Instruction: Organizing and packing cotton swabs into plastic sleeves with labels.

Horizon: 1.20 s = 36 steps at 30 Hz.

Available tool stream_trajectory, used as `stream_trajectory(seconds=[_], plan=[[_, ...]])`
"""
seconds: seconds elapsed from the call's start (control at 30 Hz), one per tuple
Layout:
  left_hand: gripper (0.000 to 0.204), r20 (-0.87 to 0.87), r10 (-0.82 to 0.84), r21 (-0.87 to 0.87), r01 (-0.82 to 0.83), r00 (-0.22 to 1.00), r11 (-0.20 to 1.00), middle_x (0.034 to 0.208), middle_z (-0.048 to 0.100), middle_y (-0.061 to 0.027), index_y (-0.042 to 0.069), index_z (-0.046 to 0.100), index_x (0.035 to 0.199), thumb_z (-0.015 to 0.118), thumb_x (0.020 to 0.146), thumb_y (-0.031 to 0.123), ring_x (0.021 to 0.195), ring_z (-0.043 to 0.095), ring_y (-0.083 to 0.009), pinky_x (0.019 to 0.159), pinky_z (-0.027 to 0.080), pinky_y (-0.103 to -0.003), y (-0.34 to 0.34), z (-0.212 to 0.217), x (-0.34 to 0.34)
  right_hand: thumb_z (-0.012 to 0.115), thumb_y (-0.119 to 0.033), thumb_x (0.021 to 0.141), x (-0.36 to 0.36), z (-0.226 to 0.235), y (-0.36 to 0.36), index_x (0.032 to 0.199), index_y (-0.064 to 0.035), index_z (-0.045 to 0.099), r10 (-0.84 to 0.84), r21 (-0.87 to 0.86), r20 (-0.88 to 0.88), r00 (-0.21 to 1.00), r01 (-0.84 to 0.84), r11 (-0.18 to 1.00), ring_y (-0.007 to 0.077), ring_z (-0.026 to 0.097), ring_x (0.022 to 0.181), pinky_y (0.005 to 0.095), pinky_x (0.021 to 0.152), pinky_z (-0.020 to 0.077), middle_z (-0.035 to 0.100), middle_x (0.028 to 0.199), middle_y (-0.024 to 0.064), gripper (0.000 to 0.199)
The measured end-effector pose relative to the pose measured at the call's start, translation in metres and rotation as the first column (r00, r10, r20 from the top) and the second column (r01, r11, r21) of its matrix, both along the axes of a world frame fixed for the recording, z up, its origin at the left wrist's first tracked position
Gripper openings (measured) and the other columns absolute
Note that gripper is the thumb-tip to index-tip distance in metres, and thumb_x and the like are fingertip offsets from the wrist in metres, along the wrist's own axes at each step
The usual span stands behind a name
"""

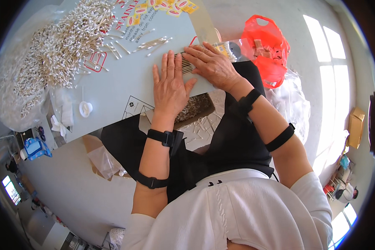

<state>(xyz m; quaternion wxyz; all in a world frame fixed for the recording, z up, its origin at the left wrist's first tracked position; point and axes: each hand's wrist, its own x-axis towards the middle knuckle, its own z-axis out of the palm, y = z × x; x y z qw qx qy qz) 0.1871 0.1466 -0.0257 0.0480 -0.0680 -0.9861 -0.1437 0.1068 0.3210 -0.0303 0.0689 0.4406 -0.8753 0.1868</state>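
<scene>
My left hand (171, 85) lies flat on the grey table, fingers stretched out, its fingertips beside a row of cotton swabs (187, 66). Over the right part of that row rests my right hand (211, 66), with its fingers extended and pointing left. The swabs lie side by side between the two hands, partly covered by them. Just beyond my right hand, more white swab tips (231, 52) show at a clear plastic bag with a yellow label (221, 49). Several loose swabs (156, 43) lie above my left hand.
A large heap of cotton swabs (66, 46) fills the table's left side. Yellow labels (164, 6) lie at the far edge, a small white dish (85, 109) at the left. A red plastic bag (268, 50) is at the right. Below the table sits a box of swabs (198, 109).
</scene>
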Motion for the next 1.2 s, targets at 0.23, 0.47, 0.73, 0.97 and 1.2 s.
stream_trajectory(seconds=[0.23, 0.47, 0.73, 0.97, 1.2], plan=[[0.077, 0.009, 0.007, -0.002, -0.007, 1.0, 1.0, 0.158, 0.025, -0.0156, 0.002, 0.03, 0.15, 0.059, 0.091, 0.042, 0.147, 0.021, -0.0289, 0.118, 0.014, -0.052, 0.0, -0.003, 0.001, 0.049, -0.039, 0.098, -0.008, 0.008, 0.039, 0.149, -0.0188, 0.035, -0.406, -0.087, 0.087, 0.91, 0.413, 0.907, 0.0271, 0.025, 0.145, 0.0499, 0.118, 0.0122, 0.03, 0.156, 0.009, 0.057], [0.077, 0.031, 0.014, 0.026, -0.015, 0.999, 1.0, 0.159, 0.023, -0.0143, 0.004, 0.029, 0.151, 0.059, 0.091, 0.043, 0.148, 0.019, -0.0277, 0.119, 0.014, -0.051, 0.015, -0.001, -0.008, 0.039, -0.046, 0.101, 0.0, -0.012, 0.05, 0.151, -0.0212, 0.032, -0.385, 0.073, 0.184, 0.904, 0.378, 0.923, 0.0265, 0.022, 0.146, 0.0497, 0.119, 0.0104, 0.029, 0.157, 0.0071, 0.056], [0.077, 0.042, -0.02, 0.095, 0.016, 0.999, 0.995, 0.16, 0.02, -0.013, 0.004, 0.027, 0.151, 0.058, 0.092, 0.041, 0.149, 0.017, -0.0281, 0.119, 0.013, -0.051, 0.045, -0.002, -0.022, 0.04, -0.044, 0.101, -0.001, -0.01, 0.049, 0.151, -0.0209, 0.032, -0.362, 0.063, 0.212, 0.908, 0.357, 0.932, 0.0279, 0.024, 0.146, 0.0505, 0.119, 0.0116, 0.03, 0.156, 0.0078, 0.056], [0.069, 0.003, -0.025, 0.123, 0.025, 1.0, 0.992, 0.157, 0.027, -0.0154, 0.002, 0.03, 0.15, 0.055, 0.095, 0.035, 0.147, 0.022, -0.0297, 0.118, 0.017, -0.048, 0.054, -0.006, -0.027, 0.045, -0.04, 0.1, -0.001, -0.006, 0.048, 0.15, -0.0201, 0.035, -0.345, 0.035, 0.299, 0.89, 0.351, 0.936, 0.0306, 0.024, 0.145, 0.0501, 0.118, 0.0119, 0.031, 0.155, 0.0104, 0.055], [0.055, -0.106, 0.243, 0.904, -0.008, 0.964, 0.427, 0.154, 0.031, -0.0202, -0.003, 0.029, 0.148, 0.045, 0.102, 0.025, 0.143, 0.029, -0.0324, 0.116, 0.025, -0.04, 0.044, -0.011, -0.043, 0.06, -0.031, 0.097, -0.008, -0.029, 0.053, 0.139, -0.0031, 0.048, -0.177, -0.459, 0.858, 0.482, 0.875, 0.154, 0.0256, 0.052, 0.125, 0.0417, 0.106, 0.0401, 0.054, 0.135, 0.0153, 0.052]])
